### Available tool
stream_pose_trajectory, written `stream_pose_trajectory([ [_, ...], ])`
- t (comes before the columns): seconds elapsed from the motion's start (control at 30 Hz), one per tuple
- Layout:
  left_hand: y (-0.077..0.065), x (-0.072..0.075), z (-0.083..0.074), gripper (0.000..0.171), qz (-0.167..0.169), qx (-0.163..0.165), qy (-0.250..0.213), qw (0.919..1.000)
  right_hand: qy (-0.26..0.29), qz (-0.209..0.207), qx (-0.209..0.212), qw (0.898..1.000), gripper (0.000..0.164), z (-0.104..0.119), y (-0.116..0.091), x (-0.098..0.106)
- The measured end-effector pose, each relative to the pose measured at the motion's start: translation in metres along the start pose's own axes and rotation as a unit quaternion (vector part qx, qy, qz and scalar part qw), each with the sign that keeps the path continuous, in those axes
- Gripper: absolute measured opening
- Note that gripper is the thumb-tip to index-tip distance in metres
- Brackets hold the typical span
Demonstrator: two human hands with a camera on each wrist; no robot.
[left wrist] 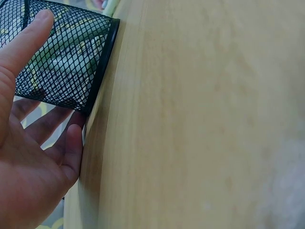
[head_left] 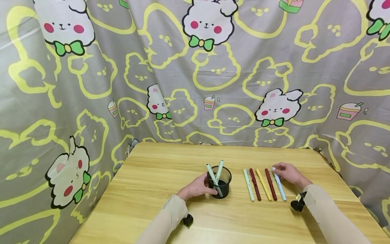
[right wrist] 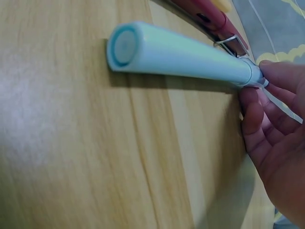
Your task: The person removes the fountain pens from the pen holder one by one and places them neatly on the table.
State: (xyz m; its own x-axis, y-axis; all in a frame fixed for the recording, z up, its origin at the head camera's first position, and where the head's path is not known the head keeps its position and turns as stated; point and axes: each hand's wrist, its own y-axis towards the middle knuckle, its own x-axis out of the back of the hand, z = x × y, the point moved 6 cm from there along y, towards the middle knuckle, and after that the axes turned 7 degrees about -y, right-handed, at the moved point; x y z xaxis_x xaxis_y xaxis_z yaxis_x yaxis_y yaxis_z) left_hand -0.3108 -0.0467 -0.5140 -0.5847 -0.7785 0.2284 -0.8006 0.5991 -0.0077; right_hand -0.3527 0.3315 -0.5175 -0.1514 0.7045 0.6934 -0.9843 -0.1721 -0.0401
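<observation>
A black mesh pen cup [head_left: 225, 191] stands on the table with two pale green pens [head_left: 219, 170] leaning in it. My left hand [head_left: 197, 187] holds the cup from its left side; the left wrist view shows the thumb against the mesh [left wrist: 71, 52] and the other fingers around its far side. Farther right, my right hand [head_left: 289, 173] pinches the far end of a light blue pen [head_left: 279, 187], between thumb and fingers in the right wrist view. That pen [right wrist: 186, 53] lies along the tabletop, rightmost in a row of pens.
Left of the blue pen lie a dark red pen [head_left: 271, 184], a yellow pen [head_left: 263, 184], another dark red pen [head_left: 255, 185] and a pale green pen [head_left: 248, 185], roughly side by side. A patterned curtain [head_left: 182, 74] hangs behind the wooden table [head_left: 152, 169] and along its sides.
</observation>
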Motion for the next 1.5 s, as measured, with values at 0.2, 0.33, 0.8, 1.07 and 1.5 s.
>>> stream_pose_trajectory([
  [0.2,0.001,0.001,0.002,0.071,-0.002,0.002,0.002,1.0000,-0.003,0.006,0.002,1.000,0.044,-0.001,0.001,0.000],
  [0.33,0.000,0.001,0.001,0.070,-0.004,0.005,0.003,1.0000,-0.016,0.009,0.003,1.000,0.042,-0.003,0.002,-0.001],
  [0.8,0.000,0.000,0.002,0.066,-0.006,0.002,0.008,1.0000,-0.020,0.011,0.000,1.000,0.039,0.004,-0.003,0.001],
  [1.07,0.000,0.000,0.000,0.061,0.000,0.010,0.002,0.9999,-0.036,-0.017,0.016,0.999,0.038,0.012,-0.004,0.006],
  [1.5,0.000,0.001,0.000,0.066,0.004,0.006,0.006,1.0000,-0.017,-0.010,0.086,0.996,0.032,0.097,-0.002,-0.017],
])
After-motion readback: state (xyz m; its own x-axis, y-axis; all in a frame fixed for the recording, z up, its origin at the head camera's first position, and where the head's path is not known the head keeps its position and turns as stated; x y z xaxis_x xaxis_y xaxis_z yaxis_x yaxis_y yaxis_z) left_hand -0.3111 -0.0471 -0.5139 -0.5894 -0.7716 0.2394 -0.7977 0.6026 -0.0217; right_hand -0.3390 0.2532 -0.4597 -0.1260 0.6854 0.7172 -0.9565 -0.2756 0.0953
